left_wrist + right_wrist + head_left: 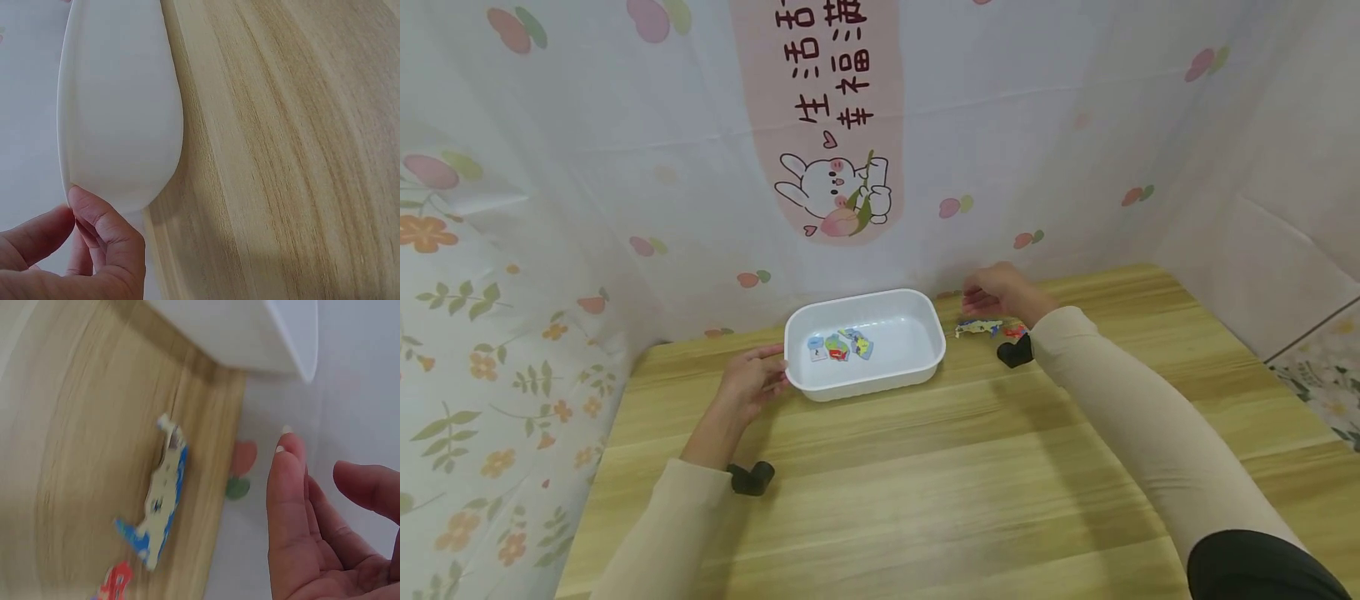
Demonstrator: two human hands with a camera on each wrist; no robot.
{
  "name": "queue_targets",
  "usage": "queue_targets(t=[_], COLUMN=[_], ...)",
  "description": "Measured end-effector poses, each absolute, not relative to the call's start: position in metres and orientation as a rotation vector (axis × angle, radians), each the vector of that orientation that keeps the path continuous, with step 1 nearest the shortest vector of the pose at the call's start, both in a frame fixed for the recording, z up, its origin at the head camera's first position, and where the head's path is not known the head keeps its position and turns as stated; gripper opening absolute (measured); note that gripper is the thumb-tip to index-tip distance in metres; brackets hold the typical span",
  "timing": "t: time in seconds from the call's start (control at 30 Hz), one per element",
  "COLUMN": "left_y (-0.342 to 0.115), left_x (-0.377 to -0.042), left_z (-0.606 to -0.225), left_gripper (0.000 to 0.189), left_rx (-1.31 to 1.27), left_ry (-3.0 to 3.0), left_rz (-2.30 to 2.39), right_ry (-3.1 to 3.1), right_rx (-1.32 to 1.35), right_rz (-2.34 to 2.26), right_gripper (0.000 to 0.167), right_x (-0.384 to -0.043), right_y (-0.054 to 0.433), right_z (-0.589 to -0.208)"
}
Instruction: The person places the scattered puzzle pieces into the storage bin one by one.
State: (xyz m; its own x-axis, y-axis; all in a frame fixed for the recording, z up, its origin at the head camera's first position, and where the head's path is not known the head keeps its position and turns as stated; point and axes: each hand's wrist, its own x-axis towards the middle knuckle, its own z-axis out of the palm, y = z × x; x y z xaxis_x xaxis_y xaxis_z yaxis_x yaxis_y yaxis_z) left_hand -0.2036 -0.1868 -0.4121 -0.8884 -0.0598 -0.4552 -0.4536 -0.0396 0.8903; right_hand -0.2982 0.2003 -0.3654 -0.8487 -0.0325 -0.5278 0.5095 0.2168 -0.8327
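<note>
A white plastic basin (880,379) stands at the back of the table, with several small colourful flat pieces (837,347) lying in its left part. My left hand (751,385) pinches the basin's left rim between thumb and fingers, as the left wrist view shows closely. To the right of the basin, my right hand (1000,292) hovers over the table with thumb and fingers apart and nothing between them. Below it lie a cream-and-blue irregular flat piece (164,497) and a red piece (115,580), only partly visible in the right wrist view.
The wooden table (880,483) backs onto a printed cloth (1037,150) with a rabbit drawing. Patterned cloth also hangs at the left. Black bands (751,478) sit near both wrists.
</note>
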Motion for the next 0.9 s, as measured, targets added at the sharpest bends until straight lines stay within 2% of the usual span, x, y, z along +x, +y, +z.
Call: queue_targets(t=[0.2,0.37,0.47,0.67,0.9], left_y=[-0.186,-0.187,-0.188,-0.19,-0.187], left_x=[-0.204,-0.204,-0.204,-0.202,-0.205], left_z=[-0.412,-0.412,-0.412,-0.412,-0.411], left_gripper=[0.041,0.042,0.043,0.044,0.044], left_rx=[-0.541,-0.52,-0.512,-0.519,-0.528], left_ry=[1.957,1.942,1.928,1.915,1.913], left_rz=[2.004,2.012,2.015,2.019,2.025], right_ry=[2.093,2.12,2.128,2.16,2.22], right_rx=[0.451,0.442,0.451,0.477,0.498], right_rz=[-1.666,-1.658,-1.64,-1.581,-1.494], right_gripper=[0.008,0.005,0.006,0.017,0.017], right_x=[-0.294,-0.291,-0.29,-0.287,-0.281], right_y=[0.227,0.246,0.256,0.268,0.277], right_z=[-0.364,-0.367,-0.371,-0.379,-0.384])
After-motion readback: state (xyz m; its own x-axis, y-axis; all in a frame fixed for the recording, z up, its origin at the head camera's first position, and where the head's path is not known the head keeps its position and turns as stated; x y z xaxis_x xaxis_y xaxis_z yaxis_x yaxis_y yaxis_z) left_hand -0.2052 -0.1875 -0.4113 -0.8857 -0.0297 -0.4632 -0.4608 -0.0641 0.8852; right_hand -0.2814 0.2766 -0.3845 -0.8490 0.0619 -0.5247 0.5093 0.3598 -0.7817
